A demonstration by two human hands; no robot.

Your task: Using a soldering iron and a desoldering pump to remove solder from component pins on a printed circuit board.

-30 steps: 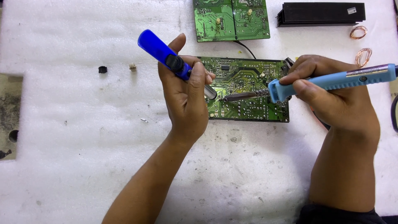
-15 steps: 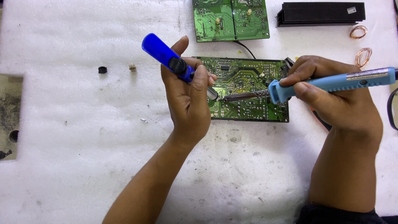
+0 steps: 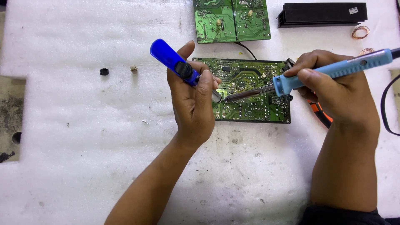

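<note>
A green circuit board (image 3: 250, 89) lies solder side up on white foam. My left hand (image 3: 193, 98) grips a blue desoldering pump (image 3: 168, 58), tilted, its grey nozzle down on the board's left part. My right hand (image 3: 337, 89) holds a light blue soldering iron (image 3: 333, 71). Its metal tip reaches left across the board and meets the pump's nozzle. An orange-handled tool (image 3: 321, 114) lies partly hidden under my right hand.
A second green circuit board (image 3: 231, 21) lies at the top. A black finned heat sink (image 3: 323, 13) sits top right, with copper wire coils (image 3: 360, 32) beside it. Two small parts, one black (image 3: 104, 71) and one pale (image 3: 133, 68), rest on the white foam sheet (image 3: 83, 125) at left.
The blue pump in my left hand has shifted slightly right and tilted a little. The soldering iron stays on the same spot.
</note>
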